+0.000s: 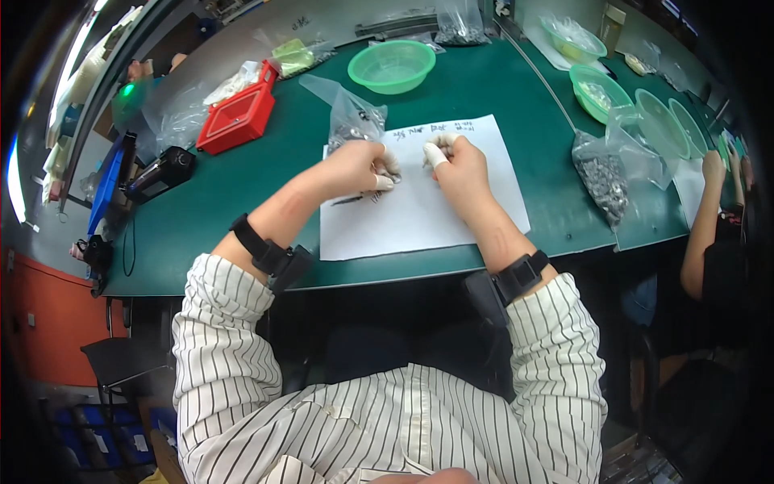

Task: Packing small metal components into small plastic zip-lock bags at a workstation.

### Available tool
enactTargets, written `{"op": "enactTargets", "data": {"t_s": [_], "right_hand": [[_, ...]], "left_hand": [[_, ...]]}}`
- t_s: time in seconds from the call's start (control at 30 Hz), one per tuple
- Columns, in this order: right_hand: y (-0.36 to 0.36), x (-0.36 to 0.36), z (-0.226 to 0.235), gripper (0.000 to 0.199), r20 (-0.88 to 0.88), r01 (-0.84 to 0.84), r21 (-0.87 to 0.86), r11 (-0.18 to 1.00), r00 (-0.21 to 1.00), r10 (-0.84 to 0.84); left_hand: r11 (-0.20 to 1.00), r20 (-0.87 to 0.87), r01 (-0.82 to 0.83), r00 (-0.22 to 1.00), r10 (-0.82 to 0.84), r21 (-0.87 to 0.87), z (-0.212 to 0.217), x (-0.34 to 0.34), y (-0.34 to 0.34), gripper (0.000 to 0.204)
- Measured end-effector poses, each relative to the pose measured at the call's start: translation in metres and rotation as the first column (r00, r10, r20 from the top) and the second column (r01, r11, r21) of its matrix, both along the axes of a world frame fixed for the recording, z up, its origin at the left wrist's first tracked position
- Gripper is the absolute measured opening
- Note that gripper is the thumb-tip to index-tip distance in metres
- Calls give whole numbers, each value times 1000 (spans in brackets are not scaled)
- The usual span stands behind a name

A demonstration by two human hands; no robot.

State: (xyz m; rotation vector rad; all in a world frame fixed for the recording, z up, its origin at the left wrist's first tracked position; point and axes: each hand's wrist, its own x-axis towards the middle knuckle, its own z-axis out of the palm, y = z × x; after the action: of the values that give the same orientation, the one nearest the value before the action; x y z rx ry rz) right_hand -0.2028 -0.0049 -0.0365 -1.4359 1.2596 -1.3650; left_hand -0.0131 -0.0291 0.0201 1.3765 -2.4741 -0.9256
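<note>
Head view: green bench mat (pixel 500 97) spans the frame, a white paper sheet (pixel 435 218) lying square before me. Clear bag of small grey parts (pixel 355 121) stands at the sheet's far left corner, just past my left hand (pixel 355 165) — curled, capped fingertips pinching something too small to tell. Right hand (pixel 459 165) likewise curled on the sheet; its grip I cannot tell. Tiny dark parts (pixel 355 198) lie beside my left fingers.

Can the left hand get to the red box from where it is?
Probably yes. The left hand rests on the white paper, and the red box lies up and to its left on the green mat, with only bare mat between them.
</note>
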Motion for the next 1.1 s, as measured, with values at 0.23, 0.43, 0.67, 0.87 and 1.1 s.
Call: {"op": "enactTargets", "data": {"t_s": [0.23, 0.43, 0.67, 0.87, 1.1], "right_hand": [[-6, 1, -8, 12, -38, -36, -64, 997, 999, 34], [2, -1, -4, 11, -54, -21, -26, 999, 998, 20], [2, 0, -2, 10, -53, -22, -11, 1000, 998, 21], [-1, -6, -6, 11, -22, -68, -33, 997, 997, 67], [6, -11, -1, 17, -38, -118, 42, 992, 992, 120]], "left_hand": [[971, -22, -100, 994, 107, 215, 6, -5, -2, 20], [970, -57, -123, 989, 138, 210, -2, -1, 4, 22], [972, -174, -200, 960, 220, 122, 7, 12, 24, 21], [933, -501, -339, 792, 350, 117, 37, 49, 24, 19], [906, -624, -423, 704, 339, 14, 83, 47, 3, 20]]}}
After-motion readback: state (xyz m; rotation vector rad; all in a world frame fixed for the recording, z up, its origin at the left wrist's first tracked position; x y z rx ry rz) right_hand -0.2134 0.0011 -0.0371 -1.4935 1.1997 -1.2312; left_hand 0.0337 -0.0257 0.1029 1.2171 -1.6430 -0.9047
